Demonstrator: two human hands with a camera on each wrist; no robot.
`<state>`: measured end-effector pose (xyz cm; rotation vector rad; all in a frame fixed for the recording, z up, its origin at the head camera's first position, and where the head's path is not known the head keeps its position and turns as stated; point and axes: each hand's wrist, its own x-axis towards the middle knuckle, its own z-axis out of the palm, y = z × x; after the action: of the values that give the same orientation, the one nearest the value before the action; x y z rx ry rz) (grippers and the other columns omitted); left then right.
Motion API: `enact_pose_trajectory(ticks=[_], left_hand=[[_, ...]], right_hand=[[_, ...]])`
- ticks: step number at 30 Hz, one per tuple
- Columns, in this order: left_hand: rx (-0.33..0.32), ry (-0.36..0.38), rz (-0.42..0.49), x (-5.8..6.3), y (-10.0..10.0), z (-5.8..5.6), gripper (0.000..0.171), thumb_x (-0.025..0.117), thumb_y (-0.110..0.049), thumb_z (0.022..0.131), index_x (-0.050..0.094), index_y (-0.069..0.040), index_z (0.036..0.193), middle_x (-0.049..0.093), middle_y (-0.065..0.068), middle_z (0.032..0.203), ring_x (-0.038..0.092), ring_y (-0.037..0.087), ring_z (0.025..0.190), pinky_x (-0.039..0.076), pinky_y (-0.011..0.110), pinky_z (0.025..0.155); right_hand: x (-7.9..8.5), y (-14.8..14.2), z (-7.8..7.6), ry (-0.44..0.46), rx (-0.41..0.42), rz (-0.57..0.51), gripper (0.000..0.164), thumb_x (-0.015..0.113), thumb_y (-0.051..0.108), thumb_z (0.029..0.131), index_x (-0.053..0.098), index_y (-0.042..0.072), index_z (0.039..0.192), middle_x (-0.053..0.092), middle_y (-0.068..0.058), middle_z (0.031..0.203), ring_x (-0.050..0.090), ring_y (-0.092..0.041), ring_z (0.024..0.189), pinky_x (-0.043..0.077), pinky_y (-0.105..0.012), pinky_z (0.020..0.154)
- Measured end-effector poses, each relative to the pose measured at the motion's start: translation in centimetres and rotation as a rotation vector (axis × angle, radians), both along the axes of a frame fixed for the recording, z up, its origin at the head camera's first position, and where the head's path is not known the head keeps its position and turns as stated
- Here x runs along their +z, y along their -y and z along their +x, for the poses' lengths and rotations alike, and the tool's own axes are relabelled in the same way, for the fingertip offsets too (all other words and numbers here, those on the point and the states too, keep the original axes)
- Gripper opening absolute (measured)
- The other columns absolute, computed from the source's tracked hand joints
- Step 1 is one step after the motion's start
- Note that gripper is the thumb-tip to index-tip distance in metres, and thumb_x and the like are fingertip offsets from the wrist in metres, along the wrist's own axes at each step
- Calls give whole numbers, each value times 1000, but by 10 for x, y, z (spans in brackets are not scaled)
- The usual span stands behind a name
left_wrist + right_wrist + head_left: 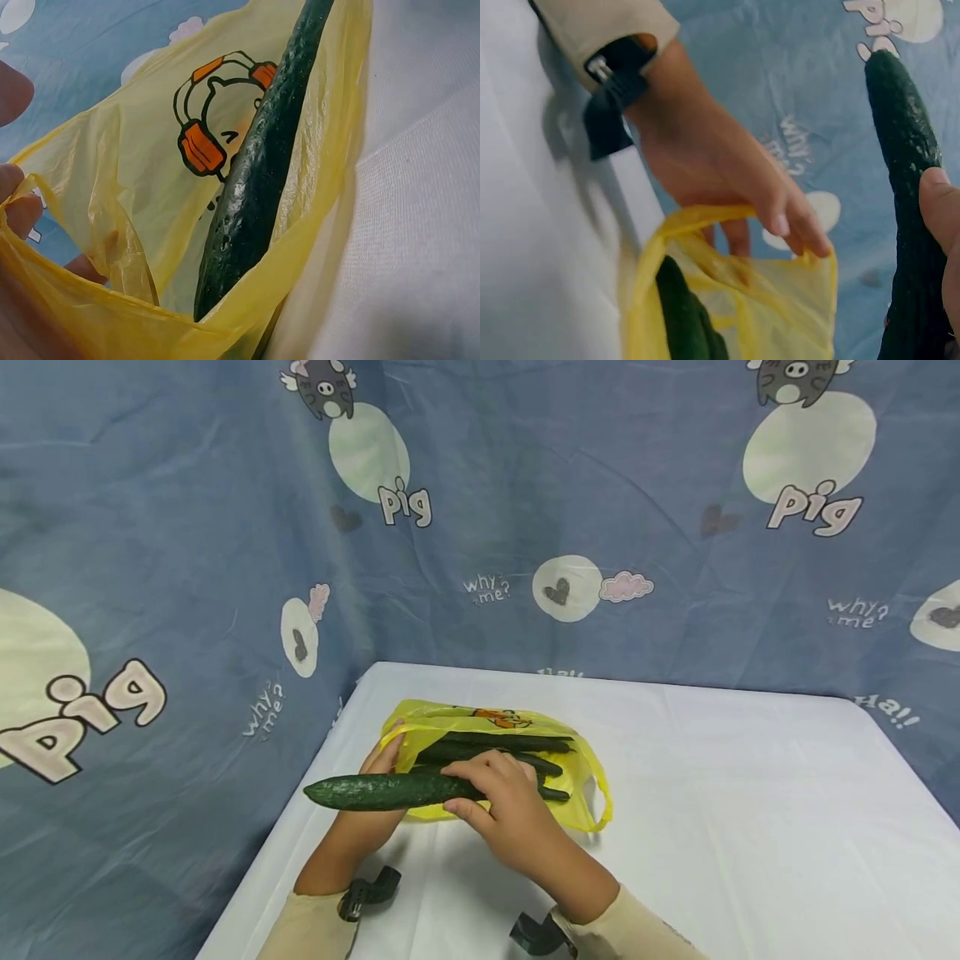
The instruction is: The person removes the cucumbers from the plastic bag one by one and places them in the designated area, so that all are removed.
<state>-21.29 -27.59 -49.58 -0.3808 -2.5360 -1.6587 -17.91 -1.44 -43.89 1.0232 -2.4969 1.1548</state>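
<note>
Head view, held cucumber: lies nearly level in front of the bag mouth, tip to the left; its far end is hard to make out beyond the hand.
Right hand: grasping that cucumber from above, thumb on the near side, fingers on the far side.
Left hand: clasping the bag's left rim, partly hidden behind the cucumber.
Yellow bag: rests on the white cloth, other cucumbers lying inside.
Left wrist view, cartoon print: orange headphones show on the bag wall; a dark cucumber slants across, its lower end behind the near rim (whether it is the held one, I cannot tell).
Rim care: thin film folds easily, so steady, light tension from the left hand should serve best.
Right wrist view, thumb hold: the right thumb presses along the cucumber's side, clear of the bag edge; a firm, even grip should suit its smooth, slender shape.
Bag mouth: best held wide, so the cucumber's ends do not snag the plastic.
</note>
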Motion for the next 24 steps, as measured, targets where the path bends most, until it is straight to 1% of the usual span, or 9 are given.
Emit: enact_pose_trajectory(ticks=[1,3,6,8,12,14,19,21,24], left_hand=[[30,-32,-67,-1,-1,3,77,54,-43,108,17,-14,169,8,9,177,11,38,161,21,58,126],[69,-146,-199,-6,-2,9,76,61,-35,106,22,-16,168,13,6,176,17,30,161,29,44,125],[58,-194,-155,-9,-2,10,73,63,-23,105,26,-21,167,15,3,176,17,24,161,24,26,124],[44,-201,-141,-10,0,11,73,63,-17,104,27,-22,167,16,3,176,16,27,161,24,31,127],[49,-205,-184,-9,1,13,76,64,-18,103,25,-22,168,16,1,176,15,33,161,21,63,125],[50,-216,-194,-8,1,14,77,64,-21,103,24,-23,168,16,1,176,15,36,161,20,73,120],[52,-255,-210,-8,2,17,80,67,-30,102,22,-27,168,16,5,176,16,37,161,22,77,117],[54,-254,-215,-9,2,18,82,68,-27,102,21,-30,168,16,5,176,17,37,160,27,73,117],[58,-241,-233,-9,0,20,82,67,-20,103,19,-31,169,14,4,176,26,36,157,36,64,116]], right_hand=[[2,-2,-1,-22,-16,7,42,64,47,100,66,31,139,62,9,123,57,-10,114,38,-51,99],[4,-7,-4,-63,-50,26,42,66,46,99,67,30,138,63,8,123,58,-13,114,39,-52,100],[5,-15,-7,-109,-94,47,41,68,44,99,68,29,137,63,7,122,58,-15,113,38,-52,101],[6,-20,-9,-125,-116,57,40,68,42,99,68,29,136,63,6,122,59,-15,113,38,-53,101],[5,-31,-12,-144,-149,73,40,69,41,99,68,27,136,63,6,122,59,-16,113,36,-54,101],[3,-36,-14,-153,-162,84,40,70,41,99,68,27,136,63,6,121,58,-15,114,36,-54,102],[1,-50,-18,-192,-198,122,41,72,42,97,69,28,135,63,5,119,59,-17,113,37,-55,101],[0,-56,-20,-205,-212,139,41,73,42,96,69,28,134,64,5,118,60,-18,112,37,-56,100],[0,-67,-23,-215,-229,162,42,75,41,94,70,28,134,63,4,117,60,-18,109,38,-56,99]])
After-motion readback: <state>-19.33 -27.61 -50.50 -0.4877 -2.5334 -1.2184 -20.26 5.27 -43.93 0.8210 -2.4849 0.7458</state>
